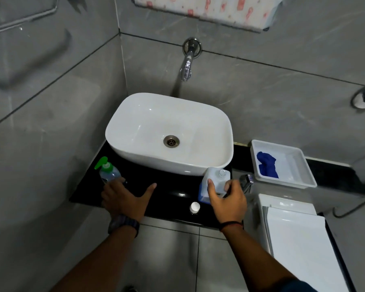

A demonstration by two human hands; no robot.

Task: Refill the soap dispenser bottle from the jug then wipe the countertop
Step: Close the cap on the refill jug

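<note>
Right hand (226, 197) grips the jug (214, 184) at the desk's (169, 190) right edge — its cap (194, 207) lies near the front edge. Left hand (124, 196) spreads wide, fingertips touching the soap dispenser bottle (108, 172) near the left edge.

No legible text, brand, number or sign is showing anywhere in the head view. The jug (214, 184) is carrying a blue label on its front, but its printing is too small and blurred to read. The soap dispenser bottle (108, 172) is showing no readable marking. The patterned sheet (207, 11) on the wall is displaying pink shapes only, no lettering.
</note>
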